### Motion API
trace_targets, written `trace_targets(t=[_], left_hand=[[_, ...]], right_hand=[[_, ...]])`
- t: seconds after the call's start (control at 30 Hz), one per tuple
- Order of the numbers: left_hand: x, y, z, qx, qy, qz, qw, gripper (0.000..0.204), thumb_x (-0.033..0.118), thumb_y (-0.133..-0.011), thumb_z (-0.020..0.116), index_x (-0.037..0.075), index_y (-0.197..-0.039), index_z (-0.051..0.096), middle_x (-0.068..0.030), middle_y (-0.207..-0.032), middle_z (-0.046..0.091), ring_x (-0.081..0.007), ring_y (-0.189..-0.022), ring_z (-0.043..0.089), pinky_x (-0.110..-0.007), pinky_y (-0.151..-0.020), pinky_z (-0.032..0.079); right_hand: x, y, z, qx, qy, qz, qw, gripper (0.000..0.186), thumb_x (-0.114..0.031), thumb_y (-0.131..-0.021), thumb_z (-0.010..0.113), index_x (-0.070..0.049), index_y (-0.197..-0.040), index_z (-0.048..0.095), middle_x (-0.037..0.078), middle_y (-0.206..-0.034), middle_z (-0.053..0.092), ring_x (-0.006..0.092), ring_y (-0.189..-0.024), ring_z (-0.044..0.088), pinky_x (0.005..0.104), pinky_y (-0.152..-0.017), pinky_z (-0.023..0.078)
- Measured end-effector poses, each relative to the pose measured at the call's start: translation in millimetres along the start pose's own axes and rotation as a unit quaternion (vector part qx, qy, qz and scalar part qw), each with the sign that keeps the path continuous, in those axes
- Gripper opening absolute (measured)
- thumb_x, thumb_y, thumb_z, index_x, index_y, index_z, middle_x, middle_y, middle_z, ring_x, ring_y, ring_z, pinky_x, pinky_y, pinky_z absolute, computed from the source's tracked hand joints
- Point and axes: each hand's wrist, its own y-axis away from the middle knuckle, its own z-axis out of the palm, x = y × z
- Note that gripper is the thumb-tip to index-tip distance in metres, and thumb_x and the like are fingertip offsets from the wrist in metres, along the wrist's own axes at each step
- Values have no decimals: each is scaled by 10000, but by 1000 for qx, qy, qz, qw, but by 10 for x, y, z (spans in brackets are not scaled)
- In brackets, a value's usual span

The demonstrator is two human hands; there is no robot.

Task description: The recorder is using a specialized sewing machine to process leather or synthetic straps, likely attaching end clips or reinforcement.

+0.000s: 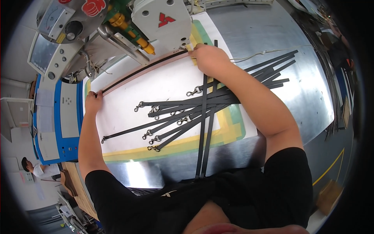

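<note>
Left hand (93, 103) at nine o'clock, right hand (210, 59) near one, pinch a flat black strap (134, 72), apparently keeping it straight.

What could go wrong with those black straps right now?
The stretched strap might slip out of line with the pink strip if the left fingers or right fingers shift. Two straps running toward the person's body cross the clipped straps, so a tug could perhaps drag the pile.
</note>
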Motion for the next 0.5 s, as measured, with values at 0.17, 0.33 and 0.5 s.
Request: trace_targets(t=[0.17, 0.33, 0.5], left_hand=[[-111, -123, -110, -71, 98, -100, 988, 555, 516, -988, 660, -37, -965, 690, -245, -847, 721, -427, -821, 676, -481, -776, 519], [54, 143, -530, -38, 204, -120, 971, 534, 478, -1003, 660, -41, -878, 684, -153, -771, 657, -293, -753, 630, -416, -712, 487], [13, 1081, -872, 51, 350, -144, 924, 457, 387, -1036, 657, 14, -782, 582, -22, -690, 478, -134, -695, 456, -327, -670, 406]], right_hand=[[-78, -12, -45, -33, 21, 23, 999, 459, -5, -944, 525, -182, -1310, 738, 82, -1310, 679, 311, -1120, 703, 427, -939, 582], [-40, 11, 27, -27, 23, 15, 999, 454, -7, -947, 520, -180, -1306, 739, 81, -1296, 679, 308, -1102, 708, 429, -929, 585], [16, 56, 112, 18, 21, 2, 1000, 390, -49, -949, 531, -159, -1251, 751, 103, -1236, 667, 321, -1048, 712, 445, -883, 588]])
